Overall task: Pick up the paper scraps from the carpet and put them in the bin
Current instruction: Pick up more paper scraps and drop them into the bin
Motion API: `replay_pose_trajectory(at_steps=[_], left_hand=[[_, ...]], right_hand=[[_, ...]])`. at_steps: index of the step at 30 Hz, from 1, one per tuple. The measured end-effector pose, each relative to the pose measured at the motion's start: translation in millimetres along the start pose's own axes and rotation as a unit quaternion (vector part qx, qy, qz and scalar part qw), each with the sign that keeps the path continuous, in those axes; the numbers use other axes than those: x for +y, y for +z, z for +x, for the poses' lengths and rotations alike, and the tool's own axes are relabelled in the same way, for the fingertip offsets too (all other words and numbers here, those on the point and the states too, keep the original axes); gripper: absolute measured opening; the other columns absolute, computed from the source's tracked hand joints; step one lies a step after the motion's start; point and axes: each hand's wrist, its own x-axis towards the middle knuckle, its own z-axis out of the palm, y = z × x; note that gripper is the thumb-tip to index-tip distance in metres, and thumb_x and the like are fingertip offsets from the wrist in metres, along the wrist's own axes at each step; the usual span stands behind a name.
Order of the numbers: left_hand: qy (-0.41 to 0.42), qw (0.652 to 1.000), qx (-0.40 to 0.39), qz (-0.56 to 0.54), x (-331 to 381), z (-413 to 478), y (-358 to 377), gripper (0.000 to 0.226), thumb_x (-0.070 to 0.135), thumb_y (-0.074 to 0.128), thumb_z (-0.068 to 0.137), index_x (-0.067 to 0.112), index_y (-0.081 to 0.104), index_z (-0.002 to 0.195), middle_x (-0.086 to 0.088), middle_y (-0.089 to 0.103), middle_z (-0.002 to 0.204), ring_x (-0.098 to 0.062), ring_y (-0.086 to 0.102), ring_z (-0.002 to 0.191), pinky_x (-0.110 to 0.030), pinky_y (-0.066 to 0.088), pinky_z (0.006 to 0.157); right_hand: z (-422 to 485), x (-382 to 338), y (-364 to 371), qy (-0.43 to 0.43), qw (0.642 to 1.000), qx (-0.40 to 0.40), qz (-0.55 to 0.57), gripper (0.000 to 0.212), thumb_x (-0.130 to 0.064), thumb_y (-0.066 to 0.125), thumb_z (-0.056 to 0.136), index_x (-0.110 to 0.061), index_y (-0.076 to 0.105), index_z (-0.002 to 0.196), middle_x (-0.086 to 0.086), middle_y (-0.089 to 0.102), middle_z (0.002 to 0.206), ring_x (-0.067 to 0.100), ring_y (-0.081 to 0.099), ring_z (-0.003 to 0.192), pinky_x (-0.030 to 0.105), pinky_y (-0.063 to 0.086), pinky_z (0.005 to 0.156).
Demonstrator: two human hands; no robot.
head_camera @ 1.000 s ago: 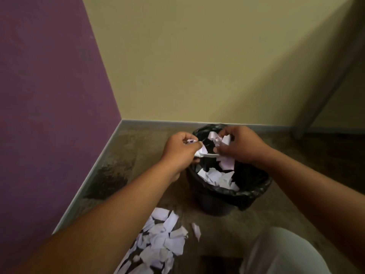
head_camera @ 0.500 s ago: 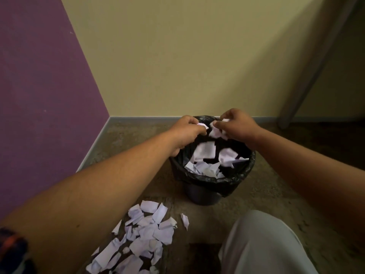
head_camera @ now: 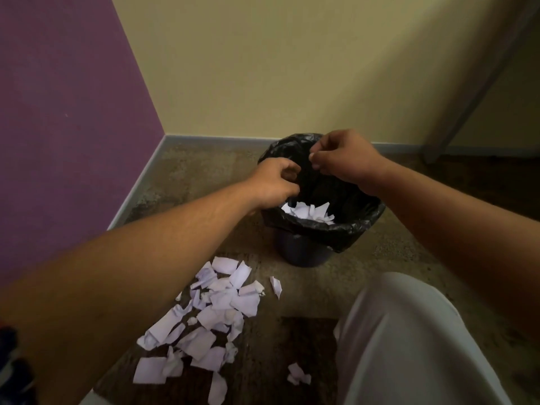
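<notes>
My left hand [head_camera: 274, 182] and right hand [head_camera: 343, 162] hang loosely curled and empty above the bin [head_camera: 324, 229], with paper scraps [head_camera: 216, 311] heaped on the carpet [head_camera: 204, 182] just in front of it, where a hasty grab could scatter the light pieces.

The left forearm [head_camera: 140, 276] hides some paper scraps [head_camera: 245, 302]; the bottom edge cuts others.
</notes>
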Motion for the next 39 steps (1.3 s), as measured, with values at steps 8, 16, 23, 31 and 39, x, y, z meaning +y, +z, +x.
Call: replay_pose_trajectory(at_steps=[8, 16, 23, 31, 39], left_hand=[[0.008, 0.988, 0.151, -0.001, -80, -49, 0, 0.020, 0.005, 0.061, 0.078, 0.022, 0.064, 0.086, 0.011, 0.058, 0.058, 0.002, 0.050, 0.052, -0.021, 0.043, 0.062], [-0.047, 0.990, 0.123, -0.048, -162, -118, 13, 0.013, 0.009, 0.066, 0.082, 0.013, 0.068, 0.094, 0.010, 0.056, 0.062, -0.001, 0.049, 0.051, -0.019, 0.043, 0.062], [-0.145, 0.988, 0.025, 0.038, -188, -115, 12, 0.023, 0.026, 0.072, 0.080, 0.009, 0.072, 0.095, -0.009, 0.071, 0.095, -0.022, 0.065, 0.085, -0.030, 0.052, 0.078], [-0.164, 0.980, -0.045, 0.107, -200, -139, 10, 0.038, 0.029, 0.071, 0.083, 0.006, 0.066, 0.112, -0.013, 0.067, 0.114, -0.028, 0.064, 0.101, -0.037, 0.053, 0.086], [-0.201, 0.977, 0.034, 0.067, -209, -147, -19, 0.033, 0.026, 0.074, 0.081, 0.002, 0.069, 0.103, -0.014, 0.069, 0.106, -0.028, 0.066, 0.098, -0.036, 0.054, 0.084]], right_hand=[[-77, 13, 96, 0.144, 0.912, -0.368, -0.107, 0.010, 0.000, 0.056, 0.090, 0.001, 0.066, 0.091, 0.014, 0.071, 0.071, 0.019, 0.071, 0.060, 0.029, 0.059, 0.051], [-162, 157, 191, 0.334, 0.803, -0.368, -0.328, 0.018, -0.023, 0.069, 0.085, -0.006, 0.068, 0.090, 0.014, 0.068, 0.090, 0.024, 0.068, 0.075, 0.027, 0.059, 0.056], [-229, 232, 228, 0.552, 0.751, -0.304, -0.196, 0.071, -0.030, 0.064, 0.090, -0.005, 0.032, 0.149, 0.016, 0.033, 0.154, 0.032, 0.038, 0.139, 0.042, 0.035, 0.112], [-201, 176, 284, 0.311, 0.916, -0.255, -0.002, 0.027, -0.007, 0.080, 0.074, -0.008, 0.065, 0.097, 0.020, 0.069, 0.101, 0.035, 0.068, 0.090, 0.034, 0.054, 0.071], [-241, 118, 332, 0.015, 0.823, -0.508, -0.253, 0.026, -0.016, 0.068, 0.082, -0.016, 0.069, 0.108, 0.004, 0.069, 0.111, 0.020, 0.064, 0.100, 0.030, 0.052, 0.086]])
